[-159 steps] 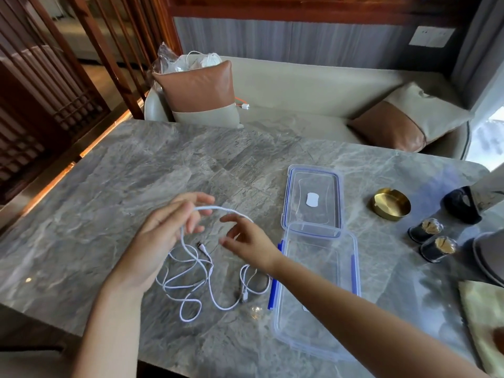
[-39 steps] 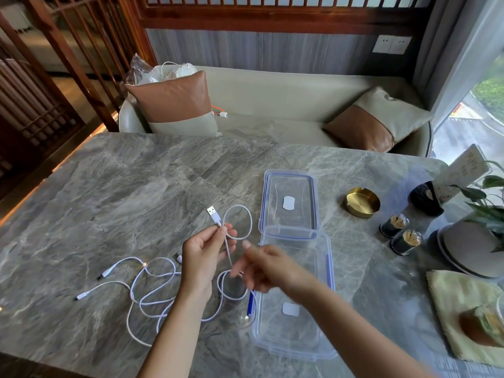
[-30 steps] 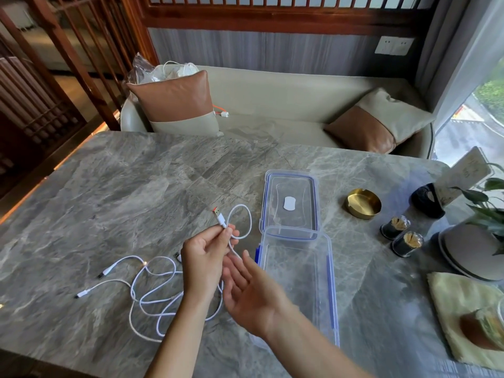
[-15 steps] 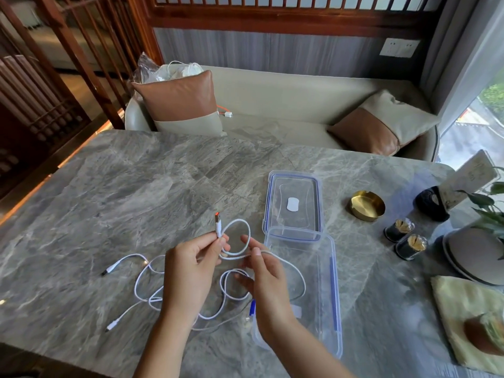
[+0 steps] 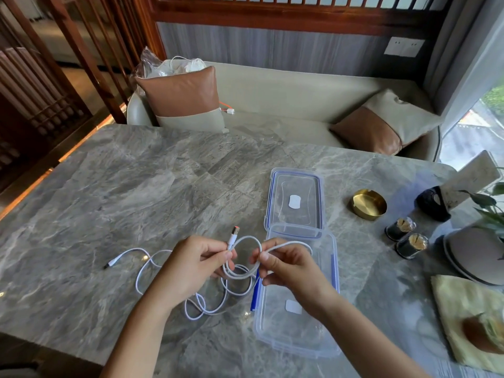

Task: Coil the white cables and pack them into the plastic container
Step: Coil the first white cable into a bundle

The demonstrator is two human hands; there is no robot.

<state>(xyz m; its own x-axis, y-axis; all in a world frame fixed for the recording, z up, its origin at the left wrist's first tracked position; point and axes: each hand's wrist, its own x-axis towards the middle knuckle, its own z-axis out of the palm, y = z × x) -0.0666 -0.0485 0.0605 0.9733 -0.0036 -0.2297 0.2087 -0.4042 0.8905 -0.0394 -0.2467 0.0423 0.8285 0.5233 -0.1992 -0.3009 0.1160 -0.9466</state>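
Note:
A white cable (image 5: 240,274) hangs in small loops between my two hands above the marble table (image 5: 136,192). My left hand (image 5: 195,264) pinches it just below its USB plug (image 5: 234,232), which sticks upward. My right hand (image 5: 286,264) grips a strand that arcs to the right over the container. More white cable (image 5: 141,264) trails loose on the table to the left, ending in a small plug (image 5: 109,264). The clear plastic container (image 5: 313,331) with blue clips sits open on the table under my right hand. Nothing lies inside it.
The container's clear lid (image 5: 296,199) lies flat just behind it. To the right stand a brass dish (image 5: 368,204), two small dark jars (image 5: 406,237), a plant pot base (image 5: 474,255) and a yellow cloth (image 5: 463,320). A sofa with cushions runs behind the table.
Over the last half second my hands rose slightly and drew the loops tighter. The loose cable on the left has been pulled in, leaving less of it spread on the table.

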